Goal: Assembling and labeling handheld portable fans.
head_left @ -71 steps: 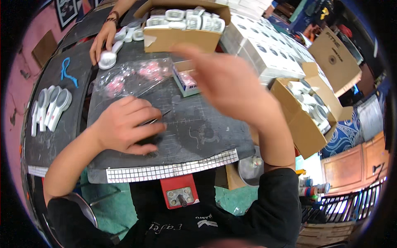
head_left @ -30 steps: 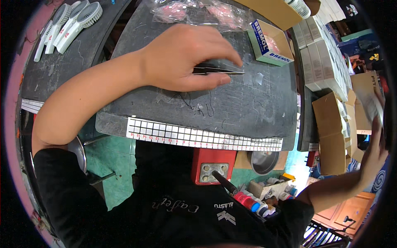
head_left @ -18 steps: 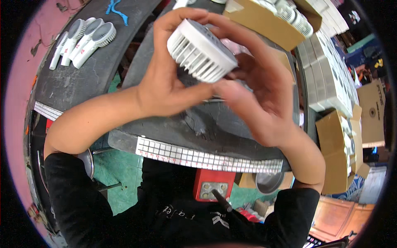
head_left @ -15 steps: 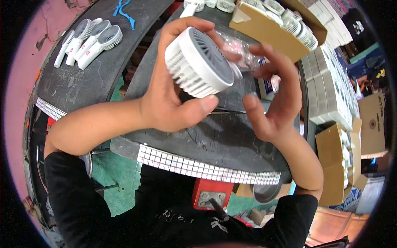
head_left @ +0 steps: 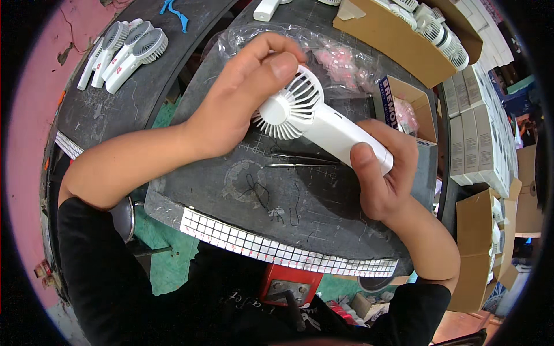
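A white handheld fan (head_left: 337, 128) is held above the dark work table by both my hands. My left hand (head_left: 245, 86) grips the round slatted head, with its thumb on the rim near the top. My right hand (head_left: 388, 167) wraps around the lower end of the handle, its thumb lying along the side. The slatted back of the head faces up, and the handle slopes down to the right. Beneath the fan, metal tweezers (head_left: 300, 162) lie on the table, partly covered by the handle's end. Short dark threads (head_left: 258, 191) lie nearer to me.
Behind the fan are a clear plastic bag with pink pieces (head_left: 340, 63) and a small open box (head_left: 424, 127). A cardboard box of fans (head_left: 386, 33) stands far right. Several fans (head_left: 135, 55) rest on the left table. A gridded ruler strip (head_left: 277, 249) lines the near edge.
The fan has been turned from its grey front grille to its slatted back. My right hand, earlier apart with fingers spread, now grips the handle.
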{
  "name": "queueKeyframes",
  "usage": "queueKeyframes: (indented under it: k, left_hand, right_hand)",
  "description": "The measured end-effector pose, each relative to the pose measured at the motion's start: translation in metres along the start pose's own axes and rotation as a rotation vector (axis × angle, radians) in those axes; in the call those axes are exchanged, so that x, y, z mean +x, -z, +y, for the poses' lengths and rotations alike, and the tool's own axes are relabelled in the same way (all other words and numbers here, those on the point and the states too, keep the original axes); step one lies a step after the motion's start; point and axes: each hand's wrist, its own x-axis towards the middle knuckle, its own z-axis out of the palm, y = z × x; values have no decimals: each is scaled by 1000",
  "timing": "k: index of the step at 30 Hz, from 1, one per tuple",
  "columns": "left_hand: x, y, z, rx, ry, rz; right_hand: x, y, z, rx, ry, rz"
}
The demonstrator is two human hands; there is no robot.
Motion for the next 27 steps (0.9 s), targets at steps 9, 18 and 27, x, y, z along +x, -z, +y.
queueKeyframes:
  k: [9,18,27]
  left_hand:
    - [-6,-4,5,-2,-201,-19]
    - [-8,4,4,-43,-236,-31]
    - [-9,2,20,-36,-15,6]
  right_hand:
    - [-5,1,-1,141,-171,-17]
    - [-5,-2,-1,114,-125,-57]
    - [7,25,-15,-104,36,-284]
